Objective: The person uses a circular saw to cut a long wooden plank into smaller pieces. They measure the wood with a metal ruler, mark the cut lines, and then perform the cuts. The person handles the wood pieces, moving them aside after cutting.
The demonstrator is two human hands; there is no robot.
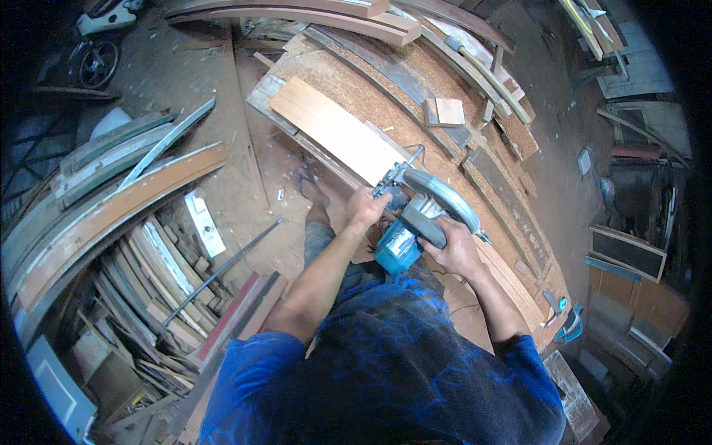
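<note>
1. The workbench point(348, 78) was the largest thing in view, a rough particle-board top scattered with offcuts, dark strips and long battens, with a small square wood block point(449, 111) lying well apart from the hands.
2. Across the bench's near edge lay the reddish-brown plank point(334, 130), flat and long. It looked stiff and fairly heavy, unlikely to flex, so it would handle best gripped by its long edges or pressed flat from above.
3. The circular saw point(419, 215), teal-bodied with a grey blade guard, sat on the near end of that plank, between the two hands. It seemed a dense, rigid tool, with smooth plastic that could slip; the safe places to hold would be its two handles, well away from the guarded blade.
4. The right hand point(456, 248) was wrapped around the saw's dark rear handle, fingers closed tight about it.
5. The left hand point(367, 206) gripped the front of the saw near its metal base, fingers curled shut; exactly which part they pinched could not be told.
6. As for containers, an open bin-like bay point(141, 289) at the lower left held a crowded pile of slats, boards and scrap lengths stacked at angles, with curved timbers point(111, 208) arching beside it.
7. A thin metal rod point(222, 271) leaned across that pile.
</note>
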